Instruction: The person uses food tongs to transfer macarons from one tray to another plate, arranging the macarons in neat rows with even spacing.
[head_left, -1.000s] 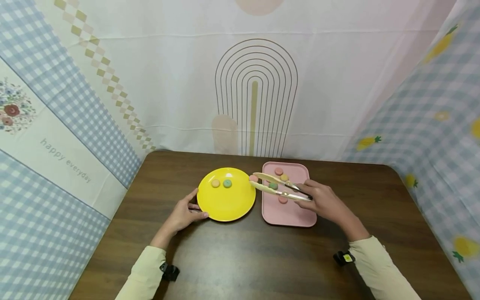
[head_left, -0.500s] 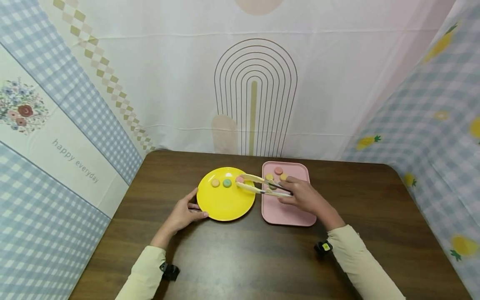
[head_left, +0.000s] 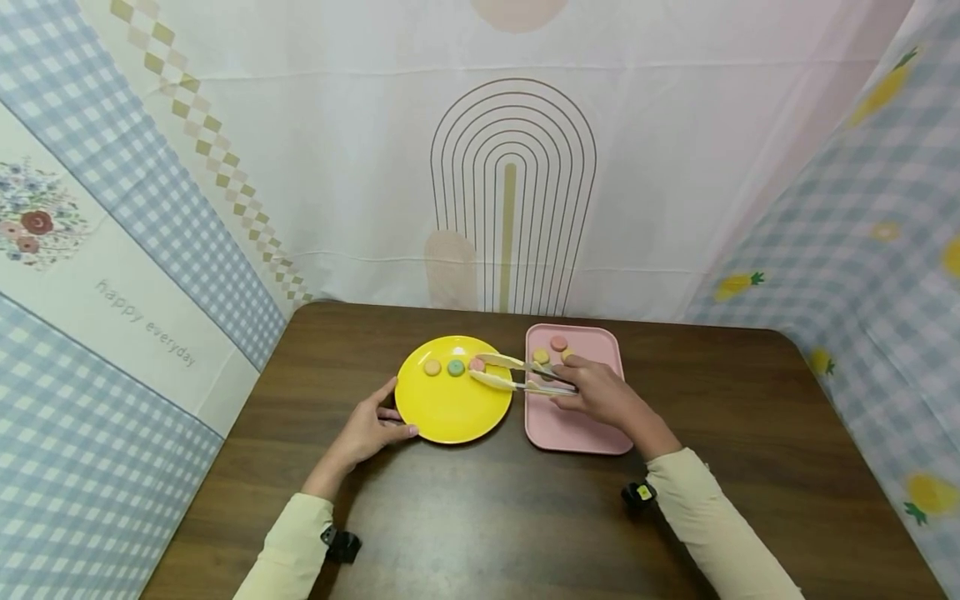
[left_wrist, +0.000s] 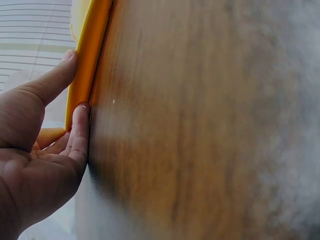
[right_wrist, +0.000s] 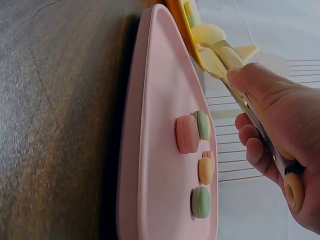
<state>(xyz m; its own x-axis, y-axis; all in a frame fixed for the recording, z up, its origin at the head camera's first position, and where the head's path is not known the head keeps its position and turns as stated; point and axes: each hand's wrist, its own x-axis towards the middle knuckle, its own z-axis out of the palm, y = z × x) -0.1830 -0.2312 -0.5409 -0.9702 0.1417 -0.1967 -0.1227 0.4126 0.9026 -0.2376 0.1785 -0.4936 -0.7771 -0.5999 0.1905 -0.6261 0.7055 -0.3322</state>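
In the head view my left hand [head_left: 371,427] rests at the left edge of a yellow plate [head_left: 452,417]. Its thumb and fingers are spread and touch the rim, also seen on the plate [left_wrist: 85,75] in the left wrist view. My right hand [head_left: 600,392] grips tongs [head_left: 517,375], which reach over the plate from the right. A pink macaron [head_left: 477,365] lies between the tong tips on the plate. Left of it are a green macaron [head_left: 456,367] and a yellow macaron [head_left: 432,367].
A pink tray [head_left: 573,429] stands right of the plate under my right hand. It holds several macarons, among them a pink macaron [right_wrist: 187,134] and a green macaron [right_wrist: 201,202] in the right wrist view. Brown wooden table [head_left: 465,517]; patterned cloths hang behind and beside it.
My right hand has moved left, carrying the pink macaron in the tongs from between tray and plate onto the plate beside the green one. The left hand stays at the rim.
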